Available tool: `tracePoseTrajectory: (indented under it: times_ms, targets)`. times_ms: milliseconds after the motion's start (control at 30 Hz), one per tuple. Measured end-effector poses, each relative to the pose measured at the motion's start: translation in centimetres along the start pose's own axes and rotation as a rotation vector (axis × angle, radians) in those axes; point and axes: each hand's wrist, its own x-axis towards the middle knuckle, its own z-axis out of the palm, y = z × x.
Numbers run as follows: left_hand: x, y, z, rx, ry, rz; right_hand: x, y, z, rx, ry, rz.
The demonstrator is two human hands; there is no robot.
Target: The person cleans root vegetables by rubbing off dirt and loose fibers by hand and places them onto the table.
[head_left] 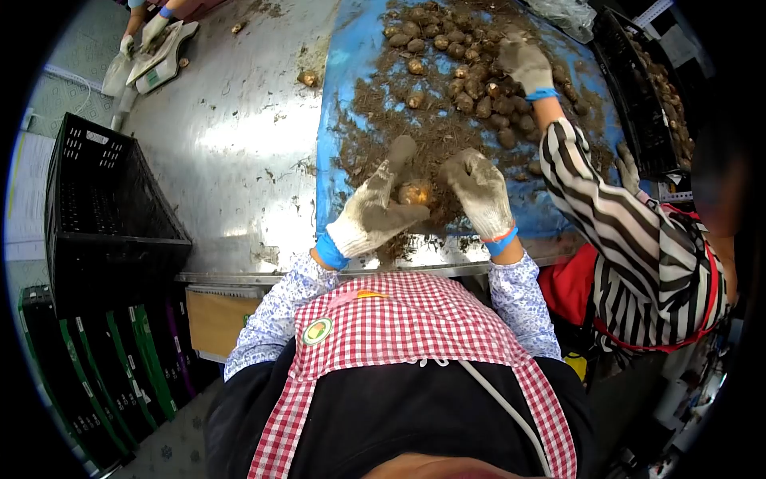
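Note:
My left hand (pixel 377 209), in a soiled white glove with a blue band at the wrist, has its thumb and fingers spread wide. In the gap between them sits a brown taro (pixel 414 193) with a pale orange patch; whether the glove touches it is unclear. Just right of that taro is my right hand (pixel 480 191), gloved the same way, its fingers curled down and in. What those fingers hold, if anything, is hidden. Loose soil and root fibres (pixel 375 120) lie beneath and beyond both hands on a blue sheet (pixel 331 144).
Many taros (pixel 471 72) are heaped farther back. A co-worker's gloved hand (pixel 527 68) reaches into the heap from the right. Black crates stand at left (pixel 120 247) and right (pixel 638 96). Another person's hands (pixel 152 32) are over a white scale (pixel 163 68) at the far left.

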Motion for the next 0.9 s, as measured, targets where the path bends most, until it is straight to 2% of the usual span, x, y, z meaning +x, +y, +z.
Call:
tracePoseTrajectory:
  times_ms: [33, 67, 133, 233, 300, 333, 367, 400, 467, 500, 567, 633, 667, 700, 733, 833, 900]
  targets:
    - [0.2, -1.2, -2.6, -0.594, -0.061, -0.192, 0.3, -2.2, 0.2, -0.311, -0.162, 0.11]
    - [0.3, -0.6, -1.6, -0.589, 0.036, -0.211, -0.6, -3.0, 1.4, -0.216, -0.099, -0.159]
    - [0.5, 0.7, 0.5, -0.573, 0.23, -0.247, -1.0, -1.8, 1.5, -0.337, -0.156, -0.313]
    - [0.3, 0.0, 1.6, -0.537, 0.154, -0.235, -0.4, 0.0, 0.4, -0.473, -0.223, -0.313]
    - [0.2, 0.6, 2.5, -0.399, 0.279, -0.269, 0.3, 1.2, 0.3, -0.671, -0.109, -0.189]
    - [0.2, 0.7, 2.5, -0.188, 0.27, -0.237, 0.7, 2.1, 0.1, -0.769, -0.048, -0.124]
    - [0.2, 0.8, 2.5, 0.025, 0.271, -0.208, 1.2, 3.2, -0.8, -1.081, 0.057, -0.738]
    - [0.2, 0.6, 2.1, 0.374, 0.201, -0.118, 0.5, 4.1, -0.8, -0.72, 0.088, -0.146]
    - [-0.1, 0.4, 1.8, 0.451, 0.191, -0.067, 0.1, 5.1, -0.9, -0.214, 0.153, -0.137]
    - [-0.2, 0.4, 1.7, 0.186, 0.241, -0.109, -0.3, 5.2, -1.2, -0.153, 0.074, 0.017]
    - [0.2, 0.4, 1.3, -0.242, 0.273, -0.171, -0.7, 1.2, -0.7, -0.029, -0.074, 0.316]
    - [0.7, 0.3, 1.1, -0.579, 0.258, -0.215, -1.9, 0.7, 0.3, -0.127, -0.139, 0.108]
    - [0.7, 0.3, 1.7, -0.544, 0.233, -0.18, -2.5, 0.5, 0.7, -0.176, -0.17, 0.005]
    - [0.8, 0.4, 2.5, -0.51, 0.207, -0.14, -2.8, 0.8, 1.1, 0.093, -0.138, 0.158]
    - [0.8, 0.6, 3.1, -0.476, 0.182, -0.099, -2.9, 0.3, 1.3, 0.094, -0.094, 0.139]
    - [0.5, -0.1, 2.2, -0.494, 0.368, -0.158, -3.0, -0.7, 1.9, 0.13, 0.009, 0.063]
    - [0.6, -1.0, 0.5, -0.775, 0.071, -0.199, -3.2, 0.2, 2.4, 0.197, 0.055, -0.023]
